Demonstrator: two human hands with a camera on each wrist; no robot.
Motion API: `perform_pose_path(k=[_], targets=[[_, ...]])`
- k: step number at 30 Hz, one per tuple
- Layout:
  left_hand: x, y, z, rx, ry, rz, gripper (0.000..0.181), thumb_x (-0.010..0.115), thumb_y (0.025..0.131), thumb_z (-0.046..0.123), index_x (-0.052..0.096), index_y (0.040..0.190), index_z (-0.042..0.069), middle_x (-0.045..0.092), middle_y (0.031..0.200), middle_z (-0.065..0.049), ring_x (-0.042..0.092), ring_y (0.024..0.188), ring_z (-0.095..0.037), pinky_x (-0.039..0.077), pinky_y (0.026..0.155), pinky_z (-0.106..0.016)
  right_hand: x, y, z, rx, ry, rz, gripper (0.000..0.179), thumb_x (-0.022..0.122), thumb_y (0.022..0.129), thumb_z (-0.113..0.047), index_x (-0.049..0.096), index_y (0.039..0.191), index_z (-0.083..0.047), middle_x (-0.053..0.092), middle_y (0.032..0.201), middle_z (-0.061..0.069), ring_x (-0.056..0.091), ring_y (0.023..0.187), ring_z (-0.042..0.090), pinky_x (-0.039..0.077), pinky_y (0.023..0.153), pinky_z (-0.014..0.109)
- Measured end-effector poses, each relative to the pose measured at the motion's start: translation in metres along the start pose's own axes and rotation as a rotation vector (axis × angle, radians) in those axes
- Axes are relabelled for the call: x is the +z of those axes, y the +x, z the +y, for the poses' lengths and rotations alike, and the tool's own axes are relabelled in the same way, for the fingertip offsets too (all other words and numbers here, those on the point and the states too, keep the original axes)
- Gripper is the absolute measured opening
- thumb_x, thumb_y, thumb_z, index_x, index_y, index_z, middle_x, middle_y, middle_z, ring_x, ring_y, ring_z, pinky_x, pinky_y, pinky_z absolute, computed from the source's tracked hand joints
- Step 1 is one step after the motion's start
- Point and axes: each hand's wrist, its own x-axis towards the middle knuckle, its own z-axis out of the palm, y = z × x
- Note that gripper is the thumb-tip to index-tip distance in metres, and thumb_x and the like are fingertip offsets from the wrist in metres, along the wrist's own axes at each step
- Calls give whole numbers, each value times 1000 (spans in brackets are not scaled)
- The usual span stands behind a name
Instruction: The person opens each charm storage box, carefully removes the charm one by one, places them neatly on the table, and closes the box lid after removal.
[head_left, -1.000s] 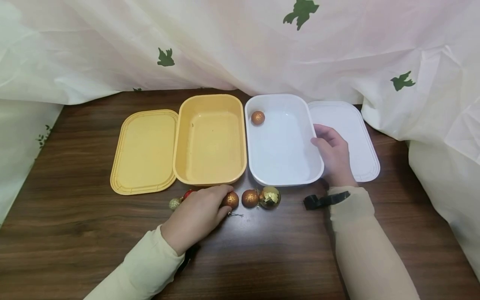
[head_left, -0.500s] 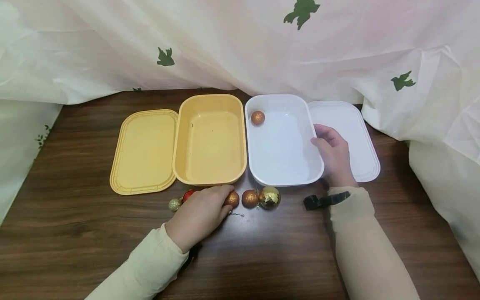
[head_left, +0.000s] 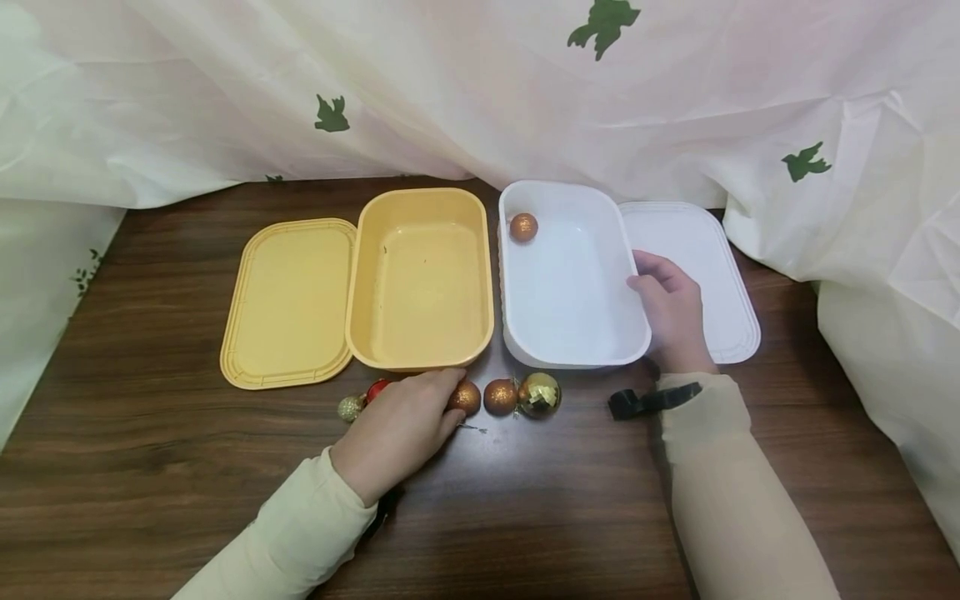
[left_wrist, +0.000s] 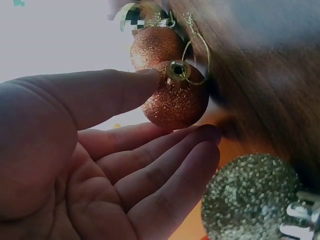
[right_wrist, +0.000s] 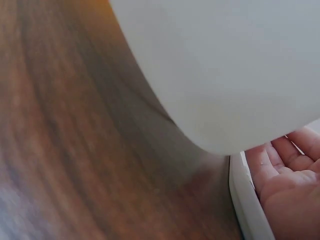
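My left hand (head_left: 397, 429) pinches a glittery copper Christmas ball (head_left: 465, 398) on the table between thumb and fingers. In the left wrist view, its gold cap and string loop face up. A second copper ball (head_left: 500, 397) and a shiny faceted gold ball (head_left: 540, 395) lie to its right. Left of the hand are a small pale-gold glitter ball (head_left: 349, 408) and a red ball (head_left: 377, 389), partly hidden by the hand. My right hand (head_left: 671, 308) holds the white plastic box (head_left: 573, 354) at its right wall, thumb at the rim. One copper ball (head_left: 523, 227) sits inside at the far left.
A yellow box (head_left: 423, 360) stands left of the white one, with its yellow lid (head_left: 288, 304) flat beside it. The white lid (head_left: 720, 283) lies at the right, behind my right hand. A white curtain (head_left: 450, 92) with green birds closes off the back.
The white box has shifted slightly right and away, opening a gap to the yellow box; its copper ball moved with it. My left hand has barely moved.
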Motion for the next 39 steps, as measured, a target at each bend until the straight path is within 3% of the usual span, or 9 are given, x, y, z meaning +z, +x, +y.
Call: perform_pose_path(k=[10,24,31,35,39], targets=[[-1,0,1,-10,-2,-12,22,77,89,17,58,98,11,68,89,-7,70,87,-28,57,74,-44,2,-1,-2,-5,32,-12,34,57,99,-23,66,131,-16,63,133,4,58,119,20,54,86,28],[-8,-2,4,-4,-2,-13,22,76,91,20,55,91,14,57,78,2,61,74,-18,53,65,-39,2,0,-1,-25,43,-24,33,60,99,-24,66,131,-16,63,134,5,58,121,22,53,91,32],[-13,-4,6,11,-30,-4,21,76,91,23,57,93,15,58,80,2,59,75,-16,52,67,-37,2,-1,-1,-38,61,-26,34,61,98,-23,65,130,-13,62,134,8,58,121,24,54,87,28],[-17,-5,8,37,-59,8,19,76,92,23,61,99,14,60,82,3,57,75,-14,52,68,-37,1,-1,-1,-34,59,-27,34,61,98,-23,66,130,-14,62,134,7,58,122,24,55,88,28],[-21,-4,8,56,-104,32,28,76,92,23,68,115,11,71,100,0,66,89,-15,57,79,-40,2,-1,-1,-30,59,-25,33,61,98,-23,66,129,-15,63,133,6,58,122,22,55,88,28]])
